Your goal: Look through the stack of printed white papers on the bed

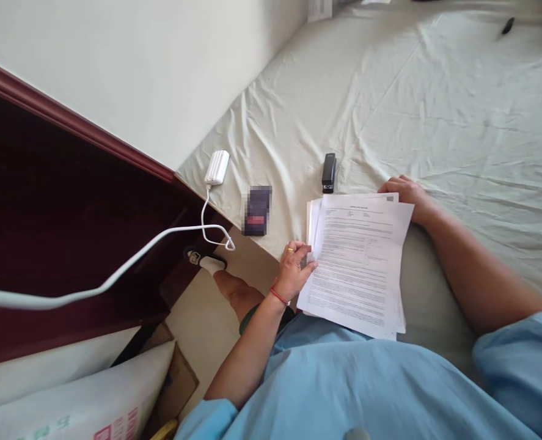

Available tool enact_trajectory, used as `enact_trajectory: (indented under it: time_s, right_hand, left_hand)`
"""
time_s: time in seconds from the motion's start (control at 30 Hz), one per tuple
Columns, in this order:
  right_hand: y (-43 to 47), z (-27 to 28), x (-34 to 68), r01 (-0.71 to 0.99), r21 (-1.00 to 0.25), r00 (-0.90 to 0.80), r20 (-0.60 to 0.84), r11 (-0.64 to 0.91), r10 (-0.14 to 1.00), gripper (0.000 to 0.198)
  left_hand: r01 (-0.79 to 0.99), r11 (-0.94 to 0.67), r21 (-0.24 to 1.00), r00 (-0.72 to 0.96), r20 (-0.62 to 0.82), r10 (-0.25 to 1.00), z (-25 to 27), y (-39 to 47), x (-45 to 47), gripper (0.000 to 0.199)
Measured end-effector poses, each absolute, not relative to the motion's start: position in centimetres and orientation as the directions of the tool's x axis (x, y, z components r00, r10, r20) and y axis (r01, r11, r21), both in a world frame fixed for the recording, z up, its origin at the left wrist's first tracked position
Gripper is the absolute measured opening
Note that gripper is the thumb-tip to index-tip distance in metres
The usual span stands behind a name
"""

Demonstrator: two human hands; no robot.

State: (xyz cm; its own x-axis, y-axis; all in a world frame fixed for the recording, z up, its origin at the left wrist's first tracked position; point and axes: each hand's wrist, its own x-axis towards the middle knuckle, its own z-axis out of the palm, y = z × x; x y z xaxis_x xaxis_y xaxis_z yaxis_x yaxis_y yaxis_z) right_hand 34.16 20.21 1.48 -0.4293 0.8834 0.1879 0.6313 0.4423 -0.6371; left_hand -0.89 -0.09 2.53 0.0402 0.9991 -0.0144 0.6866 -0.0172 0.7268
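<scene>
A stack of printed paper sheets (355, 263) lies at the bed's edge against my body, its layers slightly fanned. My left hand (293, 269), with a ring and a red wrist cord, pinches the stack's left edge between thumb and index finger. At the top right corner, my right hand (406, 192) rests on the bedsheet with its fingers stretched along the paper's top edge. Its palm and thumb are partly hidden by the sheets. Just above the stack stands a black stapler (329, 172), apart from both hands.
A dark, blurred-out flat object (256, 211) and a white adapter (217, 168) with a white cable (115, 278) lie along the left bed edge. A small black item (508, 25) is far right. Below left are a dark red wooden panel (69, 183) and a white printed sack (82, 391).
</scene>
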Motion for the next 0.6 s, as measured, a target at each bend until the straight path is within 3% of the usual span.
enact_trajectory:
  time_s: [0.27, 0.5, 0.6]
  right_hand:
    - [19.2, 2.4, 33.8, 0.506, -0.818, -0.322, 0.115, 0.274, 0.940, 0.020]
    - [18.7, 3.7, 33.3, 0.400, -0.798, -0.342, 0.326, 0.450, 0.881, 0.030]
    - [18.1, 4.8, 33.0, 0.363, -0.873, -0.311, 0.216, 0.326, 0.926, 0.033]
  left_hand:
    - [0.686, -0.035, 0.726, 0.049, 0.002, 0.999, 2.3, -0.3, -1.1, 0.012]
    - [0.686, -0.037, 0.727, 0.054, 0.001, 0.999, 2.2, -0.2, -1.2, 0.011]
    - [0.698, -0.044, 0.715, 0.061, 0.002, 0.998, 2.1, -0.2, -1.1, 0.011]
